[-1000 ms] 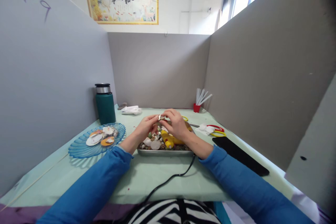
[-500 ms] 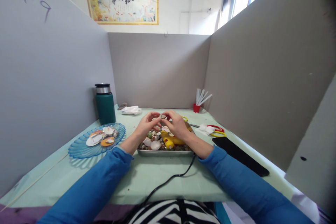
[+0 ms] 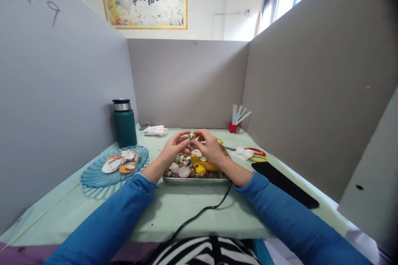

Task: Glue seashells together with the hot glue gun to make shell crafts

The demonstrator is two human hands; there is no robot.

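Observation:
My left hand [image 3: 174,147] and my right hand [image 3: 209,145] meet above a metal tray [image 3: 195,181]. Between their fingertips both pinch a small brownish shell [image 3: 192,137], partly covered by the fingers. Below them the tray holds many shells, among them a white one [image 3: 184,172] near the front edge. A yellow glue gun [image 3: 199,165] lies on top of the shells, its body partly behind my right wrist.
At left a blue scalloped plate [image 3: 93,176] carries shell pieces, with a green bottle [image 3: 124,127] behind it. At right lie red-and-yellow scissors [image 3: 260,158] and a black strip [image 3: 284,184]. White sticks stand in a red cup [image 3: 233,128]. A black cord [image 3: 199,214] crosses the front.
The small shell between my fingertips has been turned and now shows a browner side. My hands have stayed almost in place.

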